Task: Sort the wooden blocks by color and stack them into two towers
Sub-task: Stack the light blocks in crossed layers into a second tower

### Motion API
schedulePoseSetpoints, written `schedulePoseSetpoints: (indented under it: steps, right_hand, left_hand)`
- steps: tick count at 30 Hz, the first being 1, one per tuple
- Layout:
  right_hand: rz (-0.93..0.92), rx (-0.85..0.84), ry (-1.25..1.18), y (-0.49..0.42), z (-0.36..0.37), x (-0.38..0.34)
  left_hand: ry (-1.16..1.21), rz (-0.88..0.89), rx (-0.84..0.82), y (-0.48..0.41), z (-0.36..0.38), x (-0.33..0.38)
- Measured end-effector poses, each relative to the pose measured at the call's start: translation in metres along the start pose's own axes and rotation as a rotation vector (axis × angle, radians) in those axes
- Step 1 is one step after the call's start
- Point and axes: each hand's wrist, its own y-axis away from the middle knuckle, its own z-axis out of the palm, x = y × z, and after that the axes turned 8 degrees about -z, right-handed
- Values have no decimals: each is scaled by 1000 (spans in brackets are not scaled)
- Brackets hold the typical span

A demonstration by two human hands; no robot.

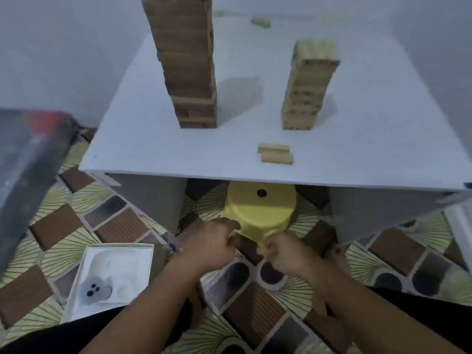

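Toward 11 o'clock on the white table point(153, 149): dark brown tower point(189, 72), tall, running past the top of view. At 1 o'clock: light tower point(309, 88), shorter. Nearer the front edge, below it: two loose light blocks point(275, 154), touching. At 6 o'clock, off the table, against the yellow stool point(260, 208): left hand point(212, 244) and right hand point(286, 251), fingers curled. Cannot tell whether either holds anything; too blurred.

Matt wooden blocks point(275, 154), smooth table point(153, 149)
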Motion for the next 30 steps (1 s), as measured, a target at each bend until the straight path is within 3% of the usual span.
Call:
schedulePoseSetpoints:
  steps: [4, 7, 11, 14, 19, 25, 30]
  right_hand:
    - [-202, 216, 146, 76, -96, -55]
    - [-334, 371, 116, 109, -146, -87]
    - [-435, 527, 107, 100, -176, -112]
    - [-438, 573, 137, 80, -174, -112]
    - [-560, 574, 172, 52, -160, -93]
    - [-605, 597, 143, 46, -161, -88]
    - [-613, 621, 154, 47, -160, -91]
  left_hand:
    - [42, 152, 83, 52, -75, 41]
    - [109, 270, 224, 72, -119, 70]
    - [146, 339, 441, 62, -149, 100]
    - [119, 333, 506, 35, -151, 107]
    - [40, 312, 492, -11, -146, 101]
    - [119, 260, 394, -28, -152, 108]
    - [137, 272, 420, -31, -154, 110]
